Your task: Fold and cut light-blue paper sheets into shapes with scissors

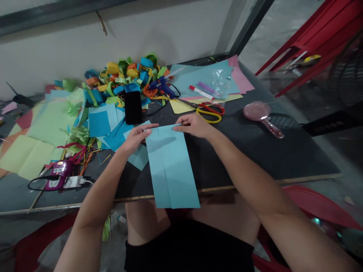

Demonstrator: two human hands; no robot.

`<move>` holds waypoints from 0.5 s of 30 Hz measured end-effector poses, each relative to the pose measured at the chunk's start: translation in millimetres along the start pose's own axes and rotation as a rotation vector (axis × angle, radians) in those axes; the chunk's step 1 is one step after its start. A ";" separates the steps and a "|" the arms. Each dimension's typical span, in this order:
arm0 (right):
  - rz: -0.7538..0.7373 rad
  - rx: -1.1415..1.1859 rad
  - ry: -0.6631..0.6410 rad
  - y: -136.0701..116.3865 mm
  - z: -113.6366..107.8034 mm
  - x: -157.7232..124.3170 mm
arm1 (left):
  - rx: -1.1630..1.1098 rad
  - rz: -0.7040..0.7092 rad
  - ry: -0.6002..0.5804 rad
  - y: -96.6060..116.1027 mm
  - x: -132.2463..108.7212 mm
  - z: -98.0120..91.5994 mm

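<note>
A long light-blue paper sheet (172, 166), folded in toward a centre crease, lies on the dark table (255, 151) and hangs over its near edge. My left hand (137, 136) pinches the sheet's far left corner. My right hand (193, 124) pinches its far right corner. Both hands press on the top edge. A black phone (133, 107) stands just beyond my left hand, and yellow-and-red scissors (210, 112) lie just past my right hand.
A heap of coloured paper pieces (124, 75) and a blue glue gun (164, 87) sit at the back. Loose sheets (51, 124) cover the left side. A pink hairbrush (262, 115) lies to the right. A purple device with a cable (58, 175) sits near the left edge. Red chairs (312, 41) stand far right.
</note>
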State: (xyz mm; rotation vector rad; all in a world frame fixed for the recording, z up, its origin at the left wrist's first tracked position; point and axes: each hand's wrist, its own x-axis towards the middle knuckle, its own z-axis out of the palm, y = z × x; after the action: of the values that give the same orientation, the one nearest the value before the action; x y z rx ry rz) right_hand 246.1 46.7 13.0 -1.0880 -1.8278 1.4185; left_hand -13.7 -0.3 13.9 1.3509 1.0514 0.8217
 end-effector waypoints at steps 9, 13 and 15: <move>-0.287 -0.229 0.258 1.6 20.8 -4.5 | 0.756 0.387 0.424 -13.0 1.1 5.9; -0.375 -0.334 0.233 7.6 26.8 -0.9 | 0.903 0.528 0.319 -12.8 -1.8 9.2; -0.393 -0.389 0.234 11.2 27.1 0.7 | 0.970 0.556 0.311 -14.1 -1.6 10.8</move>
State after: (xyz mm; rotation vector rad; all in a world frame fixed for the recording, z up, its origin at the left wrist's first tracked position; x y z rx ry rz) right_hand 226.2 35.1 -5.1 -0.9537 -2.0472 0.6981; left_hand -5.8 -6.8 -0.6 2.4683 1.4237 0.9851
